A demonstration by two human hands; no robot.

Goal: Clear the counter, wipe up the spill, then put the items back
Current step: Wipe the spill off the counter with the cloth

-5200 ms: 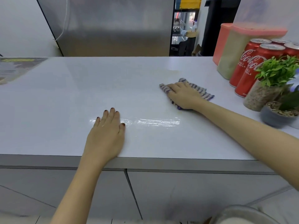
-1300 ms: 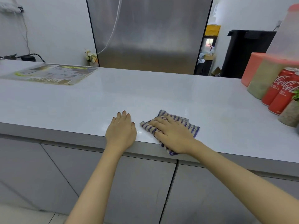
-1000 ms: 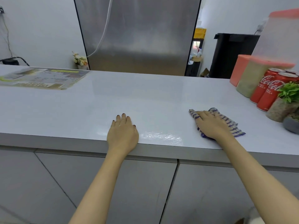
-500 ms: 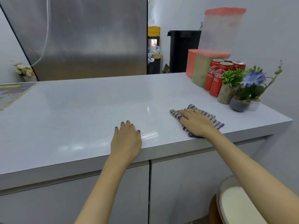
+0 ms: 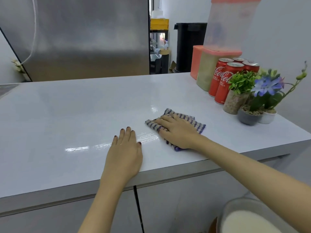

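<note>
Glossy white counter [image 5: 67, 115] with wet streaks [image 5: 148, 137] – right hand [image 5: 178, 130] presses flat on a striped woven cloth [image 5: 193, 121] mid-counter, left hand [image 5: 125, 152] flat, fingers straight. Far right: red cans [image 5: 223, 81], pebble-filled pots [image 5: 235, 101], pink-lidded tubs [image 5: 206, 71].

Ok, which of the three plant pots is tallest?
The speckled beige cylindrical pot, leftmost, beside the red cans; the dark grey pot and white pot are low and rounded.
</note>
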